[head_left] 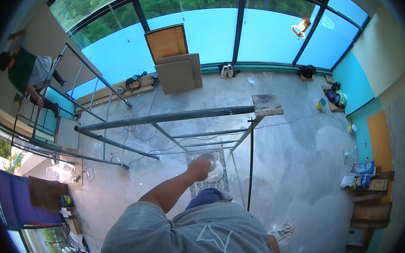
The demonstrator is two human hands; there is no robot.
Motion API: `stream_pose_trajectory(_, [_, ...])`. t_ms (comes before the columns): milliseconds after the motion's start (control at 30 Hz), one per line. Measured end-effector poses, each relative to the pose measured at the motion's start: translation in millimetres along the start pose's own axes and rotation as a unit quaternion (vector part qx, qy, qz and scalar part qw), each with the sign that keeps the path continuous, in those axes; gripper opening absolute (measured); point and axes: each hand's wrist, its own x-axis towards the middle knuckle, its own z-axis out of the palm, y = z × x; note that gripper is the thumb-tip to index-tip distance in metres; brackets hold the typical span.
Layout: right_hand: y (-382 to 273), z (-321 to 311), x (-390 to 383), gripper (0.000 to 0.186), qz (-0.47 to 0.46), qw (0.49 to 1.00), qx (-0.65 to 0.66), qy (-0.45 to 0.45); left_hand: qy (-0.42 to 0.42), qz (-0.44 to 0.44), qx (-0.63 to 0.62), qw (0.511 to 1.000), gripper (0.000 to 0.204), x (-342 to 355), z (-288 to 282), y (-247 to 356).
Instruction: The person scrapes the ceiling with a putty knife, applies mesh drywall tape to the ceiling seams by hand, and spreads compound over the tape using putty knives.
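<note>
My left hand (200,169) is closed in front of me over a round white tub (215,171). A greyish blurred thing shows at its fingers, too unclear to name. The tub stands on a perforated metal scaffold platform (224,162) by my knee. My right forearm (276,252) hangs low at my right side. The right hand is mostly hidden behind my body, and its fingers do not show. Just past it is a mottled white and grey patch (283,231); whether the hand touches it I cannot tell.
Scaffold rails (174,119) cross in front, with a square board (267,104) at one corner. At left another person (30,72) is on a second scaffold (106,123). Panels (180,73) lean by the windows. Cables (152,104) trail over the floor. Bags (361,174) lie at right.
</note>
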Motion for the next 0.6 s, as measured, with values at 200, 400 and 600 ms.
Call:
stream_pose_trajectory(200, [-13.6, -31.5, -18.6, 0.015, -0.02, 0.998, -0.05, 0.04, -0.126, -0.277, -0.045, 0.951, 0.029, -90.0, 40.3, -66.8])
stream_pose_trajectory(400, [-12.8, -22.6, -4.6, 0.017, -0.013, 0.995, -0.095, 0.036, -0.119, -0.442, -0.122, 0.881, 0.031, -183.9, 62.8, -109.7])
stream_pose_trajectory(600, [-28.5, -51.4, -36.0, 0.017, 0.012, 0.996, -0.004, 0.088, -0.029, -0.513, -0.175, 0.84, 0.039, -208.2, 76.6, -147.3])
